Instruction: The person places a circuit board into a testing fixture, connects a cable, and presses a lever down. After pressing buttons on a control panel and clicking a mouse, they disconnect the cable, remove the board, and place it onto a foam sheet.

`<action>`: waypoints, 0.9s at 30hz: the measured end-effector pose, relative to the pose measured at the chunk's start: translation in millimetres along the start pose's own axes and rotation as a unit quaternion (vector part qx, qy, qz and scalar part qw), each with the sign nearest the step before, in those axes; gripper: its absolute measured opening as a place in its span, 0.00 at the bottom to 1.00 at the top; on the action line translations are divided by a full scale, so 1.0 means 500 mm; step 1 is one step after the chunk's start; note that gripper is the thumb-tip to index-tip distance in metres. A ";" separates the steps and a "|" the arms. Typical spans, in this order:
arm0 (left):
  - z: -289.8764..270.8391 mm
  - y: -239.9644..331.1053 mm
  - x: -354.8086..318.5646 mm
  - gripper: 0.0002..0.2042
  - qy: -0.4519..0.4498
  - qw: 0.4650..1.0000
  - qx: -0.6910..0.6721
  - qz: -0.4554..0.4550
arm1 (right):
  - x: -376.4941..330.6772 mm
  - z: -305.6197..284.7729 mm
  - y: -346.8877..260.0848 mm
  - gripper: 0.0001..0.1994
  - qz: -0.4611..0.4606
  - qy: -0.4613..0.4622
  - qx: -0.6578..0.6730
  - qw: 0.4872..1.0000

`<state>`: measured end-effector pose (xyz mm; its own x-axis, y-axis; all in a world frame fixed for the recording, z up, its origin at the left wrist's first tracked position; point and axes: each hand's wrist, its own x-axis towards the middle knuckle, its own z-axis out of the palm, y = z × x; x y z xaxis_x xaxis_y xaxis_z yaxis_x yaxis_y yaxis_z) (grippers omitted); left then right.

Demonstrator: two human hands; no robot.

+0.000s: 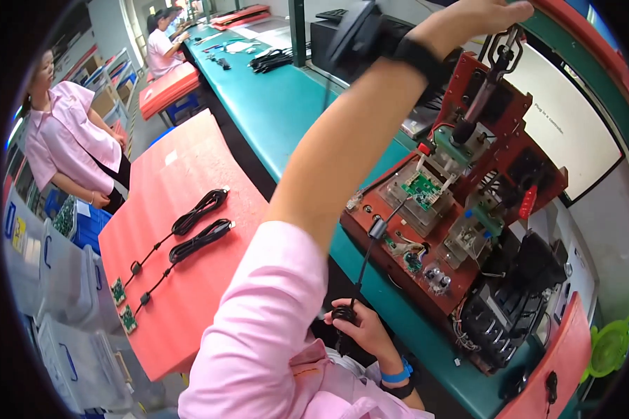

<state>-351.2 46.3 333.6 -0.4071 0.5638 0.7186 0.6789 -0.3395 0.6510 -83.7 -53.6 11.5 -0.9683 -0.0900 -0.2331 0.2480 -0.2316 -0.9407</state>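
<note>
My left hand (483, 15) reaches up and across and grips the metal lever handle (502, 50) of a red test fixture (468, 209) on the teal bench. A black strap is on that wrist. A small green circuit board (421, 187) sits in the fixture's clear holder. A black cable with a round bead (377, 228) runs from the board down to my right hand (365, 328), which pinches the cable close to my body. That wrist wears a blue band.
A red foam sheet (189, 230) to the left carries two coiled black cables (201, 241) ending in small green boards. A person in pink (66, 143) stands at far left by clear bins; another sits farther back. A white screen (569, 122) stands behind the fixture.
</note>
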 end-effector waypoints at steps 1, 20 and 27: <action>0.008 0.044 -0.002 0.13 -0.035 0.993 0.002 -0.113 | -0.007 -0.003 -0.007 0.18 0.002 0.012 0.022 1.000; 0.073 -0.014 -0.242 0.04 0.294 0.871 0.094 0.384 | -0.045 0.001 -0.008 0.13 -0.090 0.156 -0.227 0.957; 0.058 0.041 -0.357 0.08 0.211 0.935 0.144 0.245 | -0.049 0.001 -0.056 0.15 0.034 0.094 -0.026 0.995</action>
<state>-246.9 -39.3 211.5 -0.1684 0.0256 0.9854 0.9587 -0.2282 0.1697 -66.9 -45.1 43.7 -0.9394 0.0802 -0.3333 0.3151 -0.1810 -0.9316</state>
